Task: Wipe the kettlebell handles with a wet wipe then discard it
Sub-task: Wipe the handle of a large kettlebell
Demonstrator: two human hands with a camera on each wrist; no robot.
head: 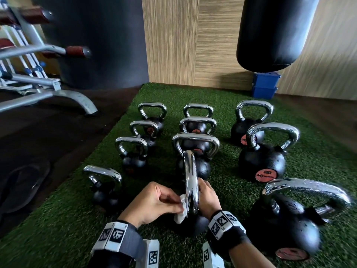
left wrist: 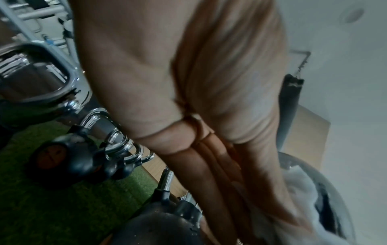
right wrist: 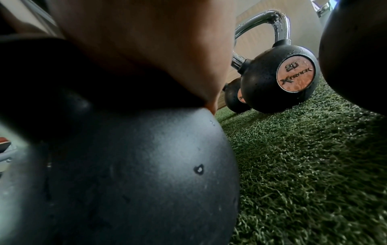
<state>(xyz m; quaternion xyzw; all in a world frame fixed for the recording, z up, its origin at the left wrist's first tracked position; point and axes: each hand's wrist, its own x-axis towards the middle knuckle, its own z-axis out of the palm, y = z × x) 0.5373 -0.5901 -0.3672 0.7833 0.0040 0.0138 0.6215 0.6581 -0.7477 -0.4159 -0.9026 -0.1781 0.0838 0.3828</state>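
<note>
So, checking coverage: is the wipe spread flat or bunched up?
Bunched: the wet wipe is a crumpled wad pinched by the left hand.

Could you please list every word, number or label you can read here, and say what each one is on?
"20": round copper-coloured badge on a black kettlebell, right wrist view.
"XTRACK", roughly: same badge, below the number; letters partly worn.
Badges on the other kettlebells, such as the nearest right one: too blurred to read.
Black-and-white square markers on the wristbands: patterns, not text.
</note>
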